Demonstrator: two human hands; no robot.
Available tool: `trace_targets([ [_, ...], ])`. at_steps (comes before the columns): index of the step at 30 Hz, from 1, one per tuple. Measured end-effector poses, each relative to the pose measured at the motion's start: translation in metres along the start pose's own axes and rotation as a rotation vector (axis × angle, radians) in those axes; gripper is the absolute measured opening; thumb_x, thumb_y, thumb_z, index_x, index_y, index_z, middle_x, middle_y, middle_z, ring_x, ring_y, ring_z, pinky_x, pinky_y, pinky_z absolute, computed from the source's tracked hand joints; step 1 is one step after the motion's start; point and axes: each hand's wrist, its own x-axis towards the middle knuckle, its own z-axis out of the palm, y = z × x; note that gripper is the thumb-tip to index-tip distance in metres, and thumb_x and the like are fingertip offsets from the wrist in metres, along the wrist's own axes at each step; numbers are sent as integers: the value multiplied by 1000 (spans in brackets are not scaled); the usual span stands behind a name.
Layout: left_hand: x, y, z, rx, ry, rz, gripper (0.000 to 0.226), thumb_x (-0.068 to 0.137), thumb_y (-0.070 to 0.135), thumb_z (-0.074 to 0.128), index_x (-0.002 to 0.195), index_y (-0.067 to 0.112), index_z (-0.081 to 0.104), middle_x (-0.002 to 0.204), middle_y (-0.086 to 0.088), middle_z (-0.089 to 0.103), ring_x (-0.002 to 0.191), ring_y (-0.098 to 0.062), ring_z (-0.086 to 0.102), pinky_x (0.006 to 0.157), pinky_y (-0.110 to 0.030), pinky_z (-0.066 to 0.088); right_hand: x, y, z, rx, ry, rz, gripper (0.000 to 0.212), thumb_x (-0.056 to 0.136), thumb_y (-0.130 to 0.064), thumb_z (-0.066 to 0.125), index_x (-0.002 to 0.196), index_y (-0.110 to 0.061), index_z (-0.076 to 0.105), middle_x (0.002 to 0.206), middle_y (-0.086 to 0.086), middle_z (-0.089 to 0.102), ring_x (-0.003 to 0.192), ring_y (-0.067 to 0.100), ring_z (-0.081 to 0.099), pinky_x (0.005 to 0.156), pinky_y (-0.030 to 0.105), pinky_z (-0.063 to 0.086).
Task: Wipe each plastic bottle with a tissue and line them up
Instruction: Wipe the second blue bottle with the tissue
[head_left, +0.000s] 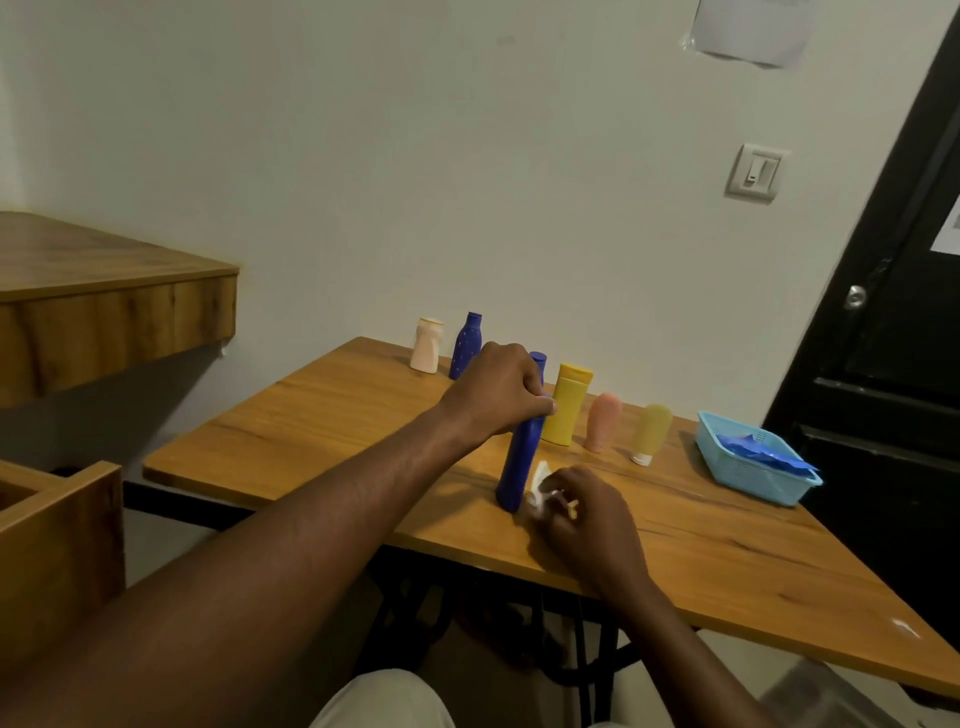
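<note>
Crumpled white tissue (540, 491) sits pinched in the right hand (584, 525), low against the base of a tall, smooth blue bottle (522, 452). Left hand (498, 389) grips that bottle's upper part, tilting it near the wood-grain tabletop's (322, 426) middle. Behind, along the far edge: yellow flat bottle (567, 404), rounded pink tube (602, 421), mustard tube (652, 432), dotted blue bottle (466, 345), pale peach bottle (427, 345). Light-blue mesh basket (748, 480) at the right edge.
</note>
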Motion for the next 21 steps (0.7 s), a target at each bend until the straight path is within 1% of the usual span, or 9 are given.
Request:
trace_targets([
  [2, 0, -3, -2, -38, -15, -17, 14, 81, 23, 83, 85, 10, 81, 81, 2, 77, 77, -13, 71, 60, -14, 46, 0, 8, 0, 166, 175, 55, 22, 88, -12, 68, 99, -31, 65, 105, -14, 64, 92, 3, 62, 77, 28, 54],
  [3, 0, -5, -3, -60, -27, -22, 13, 81, 22, 84, 87, 10, 81, 84, 3, 77, 78, -13, 72, 62, -16, 49, 2, 10, 0, 204, 241, 58, 23, 89, -9, 67, 99, -29, 66, 105, -13, 66, 92, 2, 63, 77, 28, 55],
  [5, 2, -9, -8, -89, -54, -11, 13, 81, 20, 84, 90, 11, 82, 88, 3, 78, 82, -12, 72, 69, -23, 57, 10, 9, -4, 269, 332, 68, 22, 92, -6, 64, 104, -24, 68, 105, -10, 68, 94, 2, 63, 75, 23, 54],
  [7, 3, -12, -12, -89, -81, 12, 13, 82, 19, 83, 93, 12, 82, 92, 3, 78, 86, -10, 72, 78, -27, 59, 21, 5, -7, 339, 370, 95, 27, 94, -7, 62, 116, -21, 69, 109, -7, 69, 96, 2, 63, 74, 14, 50],
  [8, 4, -13, -14, -83, -97, 20, 13, 83, 19, 83, 95, 12, 82, 94, 3, 78, 87, -9, 71, 81, -27, 58, 26, 3, -7, 369, 366, 112, 31, 95, -7, 61, 124, -18, 67, 113, -7, 69, 99, 2, 63, 75, 12, 48],
  [11, 6, -11, -16, -45, -130, 44, 17, 86, 19, 81, 101, 12, 81, 100, 2, 78, 92, -9, 70, 86, -29, 57, 39, -5, -2, 404, 268, 127, 40, 97, -6, 57, 135, -16, 62, 124, -7, 67, 107, 7, 62, 80, 16, 50],
  [15, 7, -8, -15, -23, -127, 67, 20, 86, 17, 81, 104, 11, 81, 102, -1, 79, 94, -11, 71, 88, -32, 57, 39, -14, 12, 430, 56, 154, 33, 96, 0, 54, 123, -13, 67, 115, -2, 72, 107, 10, 64, 89, 26, 53],
  [18, 7, -6, -12, -3, -119, 69, 20, 85, 16, 81, 105, 10, 81, 103, -1, 79, 94, -12, 71, 86, -29, 56, 27, -13, 22, 407, -66, 228, 26, 94, -4, 57, 113, -16, 68, 105, -3, 72, 101, 12, 66, 85, 29, 53],
  [21, 6, -5, -10, 1, -107, 69, 21, 85, 16, 81, 105, 10, 81, 104, -1, 79, 94, -12, 71, 82, -25, 52, 24, -10, 23, 297, -157, 244, 29, 94, -7, 59, 120, -18, 65, 110, -3, 70, 102, 11, 63, 82, 26, 49],
])
